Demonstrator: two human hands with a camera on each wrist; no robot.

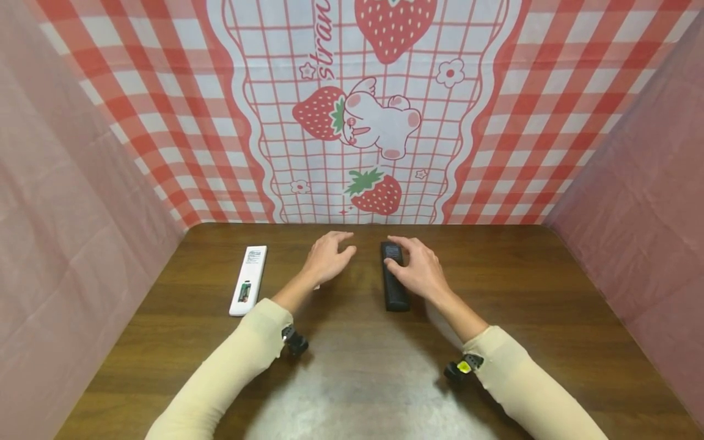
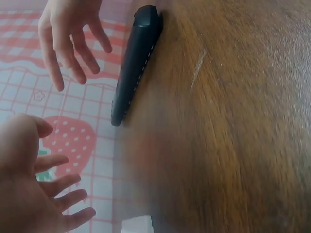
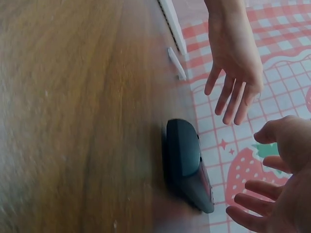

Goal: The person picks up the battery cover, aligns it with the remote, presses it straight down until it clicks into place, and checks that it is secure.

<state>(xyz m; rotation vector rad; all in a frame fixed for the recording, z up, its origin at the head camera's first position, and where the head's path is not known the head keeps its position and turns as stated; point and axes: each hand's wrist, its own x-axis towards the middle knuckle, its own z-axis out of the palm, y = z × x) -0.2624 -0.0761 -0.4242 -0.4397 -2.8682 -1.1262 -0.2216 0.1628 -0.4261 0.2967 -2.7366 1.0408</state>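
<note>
Loosely spread, empty: left hand point(image 1: 329, 258), and right hand point(image 1: 422, 267) over black remote point(image 1: 395, 294); white remote point(image 1: 250, 272) lies face-down, presumably to bare its battery slot point(image 1: 244, 293).

Left: white remote control point(image 1: 249, 272), its battery compartment point(image 1: 244, 292) showing green. Right: black remote control point(image 1: 395, 294). From my distant station I read the tabletop point(image 1: 495, 269) as brown, streaked wood grain. Both sleeves point(image 1: 233, 348) plain cream. Right wrist camera point(image 1: 454, 371) black, yellow patch point(image 1: 464, 367). Far curtain point(image 1: 555, 91) red-and-white gingham; I make out red strawberries point(image 1: 382, 197), green leaves point(image 1: 364, 181). Side curtains point(image 1: 71, 183) dusty pink.
</note>
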